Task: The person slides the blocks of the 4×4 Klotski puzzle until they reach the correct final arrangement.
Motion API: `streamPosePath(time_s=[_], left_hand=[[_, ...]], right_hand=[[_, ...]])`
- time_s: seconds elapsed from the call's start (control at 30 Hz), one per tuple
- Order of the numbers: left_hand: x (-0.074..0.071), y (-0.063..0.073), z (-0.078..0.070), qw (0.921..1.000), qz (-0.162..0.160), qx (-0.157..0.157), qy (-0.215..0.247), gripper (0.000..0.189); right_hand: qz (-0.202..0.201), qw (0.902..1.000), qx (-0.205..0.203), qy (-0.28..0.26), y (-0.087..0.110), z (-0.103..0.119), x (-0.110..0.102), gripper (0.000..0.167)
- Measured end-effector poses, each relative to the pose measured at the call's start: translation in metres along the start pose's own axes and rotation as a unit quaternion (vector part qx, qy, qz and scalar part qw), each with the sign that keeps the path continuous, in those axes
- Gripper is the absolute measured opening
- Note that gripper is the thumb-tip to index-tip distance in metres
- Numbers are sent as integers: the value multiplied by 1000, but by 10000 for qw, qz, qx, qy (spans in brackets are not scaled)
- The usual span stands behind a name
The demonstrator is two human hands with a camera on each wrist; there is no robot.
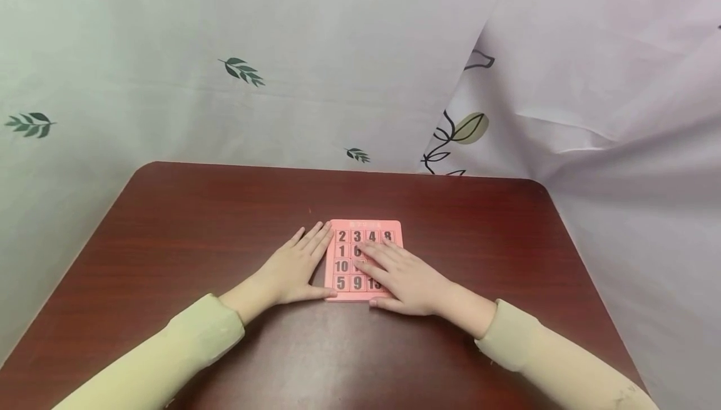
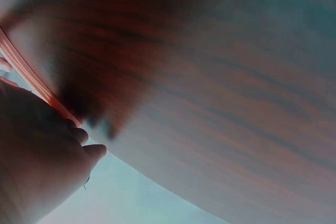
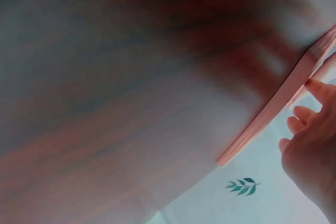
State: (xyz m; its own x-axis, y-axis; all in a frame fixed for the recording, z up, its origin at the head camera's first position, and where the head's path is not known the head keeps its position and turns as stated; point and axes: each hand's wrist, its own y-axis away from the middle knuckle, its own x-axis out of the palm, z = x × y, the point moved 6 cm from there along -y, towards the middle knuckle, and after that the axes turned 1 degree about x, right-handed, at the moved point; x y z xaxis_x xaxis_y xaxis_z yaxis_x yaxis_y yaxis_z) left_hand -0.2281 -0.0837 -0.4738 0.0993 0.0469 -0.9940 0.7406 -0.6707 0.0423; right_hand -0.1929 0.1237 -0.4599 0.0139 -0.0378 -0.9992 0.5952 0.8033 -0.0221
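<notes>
Both hands [image 1: 290,272] [image 1: 412,278] palm-down, angled inward.

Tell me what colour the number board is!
The number board is pink, with dark numbers on it. The head view shows it best.

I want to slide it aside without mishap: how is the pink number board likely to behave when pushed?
The pink number board is likely stiff, since its edges look straight in the head view. Being thin and lying flat, it should slide rather than roll or tip. The glossy sheen on the table suggests the board may slip easily, though its underside is hidden.
</notes>
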Motion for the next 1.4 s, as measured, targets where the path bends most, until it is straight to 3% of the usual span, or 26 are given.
streamPosePath(time_s=[0.53,0.73,1.07,1.23,1.4], left_hand=[[-1,0,-1,9999,-126,86,27,118],[-1,1,-2,9998,-133,142,-38,118],[3,-1,-2,9998,-106,189,-55,118],[2,0,-3,9998,-104,190,-50,117],[2,1,-2,9998,-82,154,-49,116]], right_hand=[[-274,9994,166,-145,25,-17,-6,74],[-344,9992,103,-183,15,-11,-6,78],[-104,9994,-295,-149,-11,10,-1,78],[75,9995,-291,-124,-13,12,1,76],[-100,9993,-346,-55,-8,8,-2,74]])
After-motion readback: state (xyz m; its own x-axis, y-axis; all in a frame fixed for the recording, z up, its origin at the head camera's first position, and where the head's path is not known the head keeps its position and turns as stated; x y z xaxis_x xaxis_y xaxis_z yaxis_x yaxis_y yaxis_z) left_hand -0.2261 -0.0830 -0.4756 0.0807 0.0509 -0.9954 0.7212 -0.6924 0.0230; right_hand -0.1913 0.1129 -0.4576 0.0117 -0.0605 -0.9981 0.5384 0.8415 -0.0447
